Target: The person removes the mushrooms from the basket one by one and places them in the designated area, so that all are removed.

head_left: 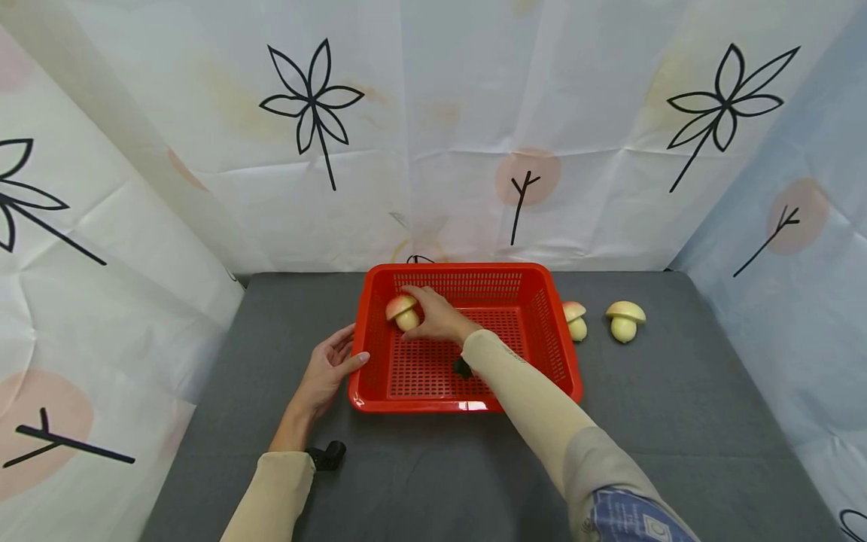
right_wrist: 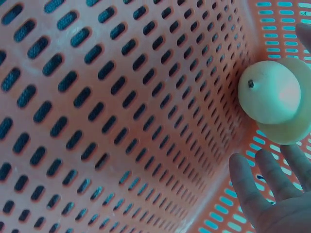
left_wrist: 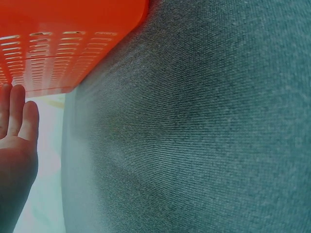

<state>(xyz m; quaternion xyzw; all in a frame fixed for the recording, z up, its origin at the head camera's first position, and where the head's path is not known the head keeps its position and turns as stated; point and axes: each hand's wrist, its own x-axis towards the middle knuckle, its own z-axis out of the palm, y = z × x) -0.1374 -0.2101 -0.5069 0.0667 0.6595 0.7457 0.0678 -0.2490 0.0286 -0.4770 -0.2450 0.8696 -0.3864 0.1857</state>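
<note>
The left hand (head_left: 328, 370), fingers straight and relaxed, meets the rim of one red perforated plastic basket (head_left: 420, 406) on the grey cloth-covered desk (head_left: 433, 474). Inside, at its left end, the right hand (head_left: 436, 314), grip loose with fingers extended, surrounds one red-and-yellow mushroom-shaped piece (head_left: 406, 320), smooth, round-stemmed; two more stand apart right of the basket, one pink-and-yellow mushroom (head_left: 576, 328), one all-yellow mushroom (head_left: 625, 324)

Looks like a small staged tabletop booth, prob. a rec. stn; bldg type (home/lab/office) can't be told. Basis: creased back sheet (head_left: 440, 113) w/ blk line-drawn leaves + peach circle, similar-print L sheet (head_left: 101, 324) & R sheet (head_left: 799, 331) boxing in grey cloth-covered tbl (head_left: 677, 406). Also blk wrist-worn device (head_left: 330, 456).
</note>
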